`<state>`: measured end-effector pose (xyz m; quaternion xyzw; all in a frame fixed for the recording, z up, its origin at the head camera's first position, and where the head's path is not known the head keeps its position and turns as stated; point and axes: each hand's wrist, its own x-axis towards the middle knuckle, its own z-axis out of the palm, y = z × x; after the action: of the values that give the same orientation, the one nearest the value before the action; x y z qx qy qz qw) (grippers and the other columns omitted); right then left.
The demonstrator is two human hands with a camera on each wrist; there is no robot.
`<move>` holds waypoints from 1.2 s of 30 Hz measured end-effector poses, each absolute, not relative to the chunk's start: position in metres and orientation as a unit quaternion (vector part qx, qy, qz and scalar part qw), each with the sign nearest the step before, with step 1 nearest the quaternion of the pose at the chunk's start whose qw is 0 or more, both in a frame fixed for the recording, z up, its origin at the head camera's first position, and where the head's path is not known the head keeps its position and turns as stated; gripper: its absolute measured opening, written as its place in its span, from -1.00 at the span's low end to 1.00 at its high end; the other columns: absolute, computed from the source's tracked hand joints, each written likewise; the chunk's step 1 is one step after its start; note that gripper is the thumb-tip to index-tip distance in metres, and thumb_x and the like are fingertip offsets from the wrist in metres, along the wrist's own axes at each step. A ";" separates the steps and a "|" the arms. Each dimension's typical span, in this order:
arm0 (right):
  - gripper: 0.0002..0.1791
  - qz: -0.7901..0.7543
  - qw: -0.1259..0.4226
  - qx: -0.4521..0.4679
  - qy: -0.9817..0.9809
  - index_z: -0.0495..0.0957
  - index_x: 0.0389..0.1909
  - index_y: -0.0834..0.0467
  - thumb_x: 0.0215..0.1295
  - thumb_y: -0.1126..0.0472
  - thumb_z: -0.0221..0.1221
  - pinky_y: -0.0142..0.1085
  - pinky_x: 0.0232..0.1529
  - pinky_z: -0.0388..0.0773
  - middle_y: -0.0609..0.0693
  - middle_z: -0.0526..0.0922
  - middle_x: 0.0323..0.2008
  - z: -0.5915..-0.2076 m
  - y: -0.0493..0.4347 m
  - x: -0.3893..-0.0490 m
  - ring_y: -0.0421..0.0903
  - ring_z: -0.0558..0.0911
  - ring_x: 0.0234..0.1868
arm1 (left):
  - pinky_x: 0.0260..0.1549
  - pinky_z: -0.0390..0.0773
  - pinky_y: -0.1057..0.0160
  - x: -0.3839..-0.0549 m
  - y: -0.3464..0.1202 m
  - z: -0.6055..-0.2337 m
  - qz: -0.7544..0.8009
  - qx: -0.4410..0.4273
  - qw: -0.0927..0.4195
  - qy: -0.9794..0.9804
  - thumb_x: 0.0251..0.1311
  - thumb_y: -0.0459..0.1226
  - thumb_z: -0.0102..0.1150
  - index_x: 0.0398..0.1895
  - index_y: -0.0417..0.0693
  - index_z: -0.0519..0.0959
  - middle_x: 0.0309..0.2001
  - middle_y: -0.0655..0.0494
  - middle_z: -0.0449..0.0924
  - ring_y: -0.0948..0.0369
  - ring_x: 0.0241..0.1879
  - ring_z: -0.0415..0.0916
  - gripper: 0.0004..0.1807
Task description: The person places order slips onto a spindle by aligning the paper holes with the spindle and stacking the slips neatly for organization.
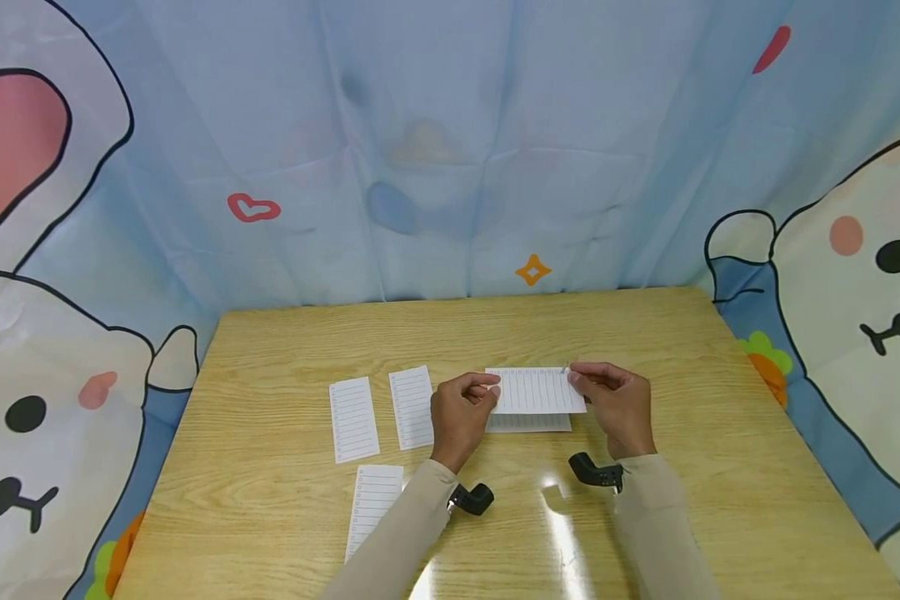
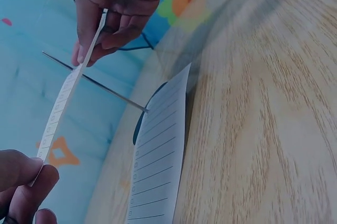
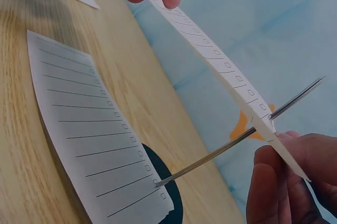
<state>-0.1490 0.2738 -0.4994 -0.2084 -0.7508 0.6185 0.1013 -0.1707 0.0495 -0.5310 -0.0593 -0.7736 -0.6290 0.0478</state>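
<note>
Both hands hold one white lined sheet [image 1: 536,392] level, just above the table. At its left end, my left hand [image 1: 457,421] pinches it between thumb and fingers. Thumb and fingertips of my right hand [image 1: 622,412] grip the opposite end. A thin metal spike [image 3: 210,154] rises from a dark round base [image 3: 164,170] and passes through the held sheet near the right hand, its tip showing above the paper. Lower down, a second lined sheet [image 3: 100,134] lies over the base, with the spike coming up through its end.
To the left on the wooden table [image 1: 270,358] lie more lined sheets: a far-left one [image 1: 354,421], another [image 1: 412,408] beside the left hand, and a nearer one [image 1: 375,504] partly under the left sleeve. A printed blue curtain [image 1: 450,167] hangs behind the table.
</note>
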 end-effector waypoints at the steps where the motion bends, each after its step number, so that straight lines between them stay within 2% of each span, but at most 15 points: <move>1: -0.71 0.617 0.102 -0.210 -0.752 0.76 0.06 0.29 0.35 0.30 0.42 -0.46 -0.26 0.66 -0.28 0.79 -0.27 -0.500 0.274 -0.149 -0.32 0.70 -0.24 | -0.35 0.54 0.37 -0.171 0.049 -0.532 -0.627 -0.058 0.047 -0.775 0.30 -0.32 0.41 -0.19 0.06 0.85 -0.42 0.13 0.77 0.37 -0.42 0.57 -0.88; 11: -0.75 0.607 0.107 -0.220 -0.756 0.78 0.00 0.30 0.33 0.32 0.43 -0.44 -0.25 0.68 -0.17 0.82 -0.26 -0.511 0.272 -0.152 -0.33 0.71 -0.27 | -0.42 0.46 0.38 -0.172 0.049 -0.536 -0.597 -0.039 0.035 -0.800 0.28 -0.27 0.43 -0.19 0.07 0.86 -0.43 0.21 0.75 0.41 -0.45 0.55 -0.90; 23: -0.73 0.589 0.092 -0.224 -0.771 0.78 0.02 0.29 0.34 0.29 0.43 -0.51 -0.24 0.62 -0.21 0.80 -0.26 -0.523 0.275 -0.152 -0.35 0.68 -0.23 | -0.47 0.41 0.40 -0.174 0.050 -0.543 -0.563 -0.034 0.038 -0.825 0.21 -0.27 0.48 -0.25 0.10 0.87 -0.49 0.23 0.75 0.46 -0.50 0.48 -0.92; 27: -0.75 0.568 0.093 -0.227 -0.786 0.79 -0.01 0.26 0.34 0.28 0.43 -0.53 -0.23 0.59 -0.08 0.83 -0.19 -0.529 0.275 -0.152 -0.35 0.68 -0.24 | -0.48 0.38 0.39 -0.174 0.051 -0.547 -0.547 -0.035 0.045 -0.835 0.21 -0.27 0.50 -0.26 0.12 0.86 -0.51 0.23 0.73 0.45 -0.50 0.45 -0.92; 36: -0.80 0.531 0.093 -0.232 -0.810 0.82 -0.07 0.22 0.33 0.25 0.44 -0.49 -0.33 0.56 0.03 0.83 -0.18 -0.539 0.275 -0.155 -0.32 0.65 -0.30 | -0.48 0.37 0.39 -0.176 0.053 -0.555 -0.526 -0.030 0.048 -0.849 0.21 -0.26 0.51 -0.27 0.15 0.86 -0.55 0.27 0.70 0.42 -0.47 0.48 -0.92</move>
<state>-0.1552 0.2747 -0.5391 -0.2325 -0.8096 0.5309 0.0927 -0.1764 0.0529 -0.5546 -0.0301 -0.8489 -0.5256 0.0476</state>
